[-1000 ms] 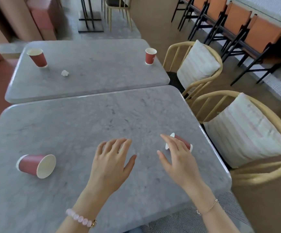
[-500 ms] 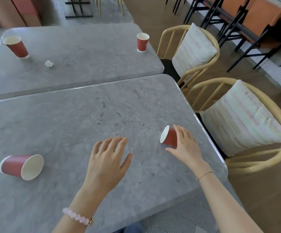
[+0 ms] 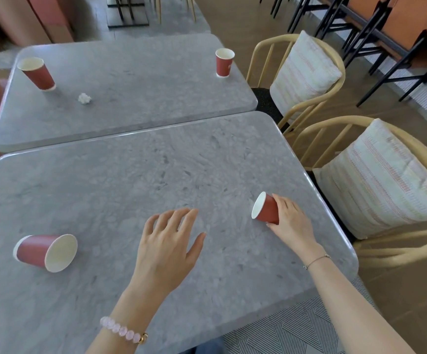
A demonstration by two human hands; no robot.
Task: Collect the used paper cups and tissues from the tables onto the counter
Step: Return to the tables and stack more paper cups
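Gripping a red paper cup (image 3: 266,209) near the right edge of the near table (image 3: 130,175), the right hand (image 3: 290,223) curls its fingers over the cup's upper side, with the thumb tucked along the lower side. That is what the head view shows, and it is the only view. The cup is tipped on its side. Its long axis runs roughly left to right, the white mouth faces left toward the middle of the table, and the base is hidden against the palm. Whether it rests on the marble or is just clear of it cannot be told.

The left hand (image 3: 167,249) hovers palm down over the middle of the same table, its fingers loosely spread, slightly bent and holding nothing. Well to its left, a second cup (image 3: 46,252) lies on its side with the mouth facing right and a little toward the person.

On the far table (image 3: 143,80), one upright cup (image 3: 37,72) stands at the left corner with a crumpled tissue (image 3: 84,98) just beside it. Another upright cup (image 3: 224,63) stands at the right corner. No counter is in view.

The step in hand looks like the pickup of the right-hand cup, early in the collection. The next move probably calls for lifting it clear and turning it mouth up. The free left hand could then reach for the tipped cup, so the two can be nested before the person goes to the far table.
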